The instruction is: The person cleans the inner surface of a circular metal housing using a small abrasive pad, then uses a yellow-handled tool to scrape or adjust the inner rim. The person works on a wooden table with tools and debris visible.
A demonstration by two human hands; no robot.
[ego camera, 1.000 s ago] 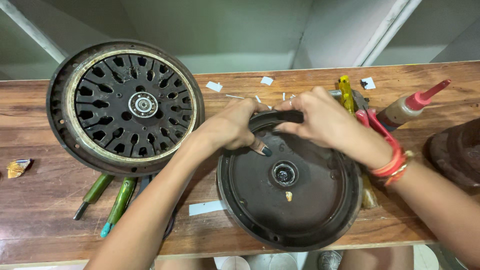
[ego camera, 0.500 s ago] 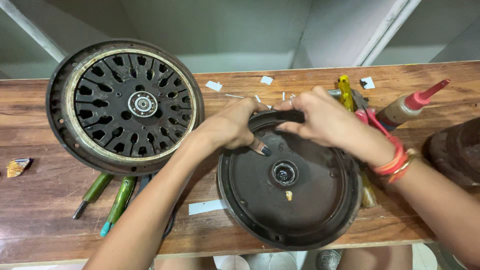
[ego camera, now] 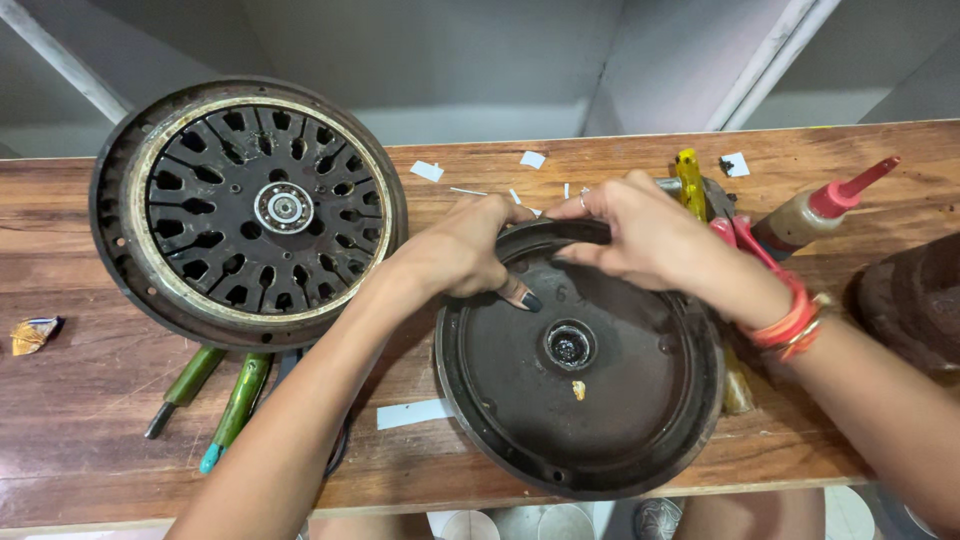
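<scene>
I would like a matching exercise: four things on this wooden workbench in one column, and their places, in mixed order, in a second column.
Things:
1. slotted black metal wheel with silver hub
2. dark round dished cover
3. brown squeeze bottle with red nozzle
4. two green-handled tools

Places:
A. far right, lying on its side
B. under both hands
C. far left of the bench
D. below the slotted wheel

Pairs: 1-C, 2-B, 3-A, 4-D

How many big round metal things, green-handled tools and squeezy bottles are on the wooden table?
Big round metal parts: 2, the slotted wheel and the dished cover that the left hand and right hand grip at its top rim.
Green-handled tools: 2.
Red-capped bottles: 1.
Total: 5.
</scene>
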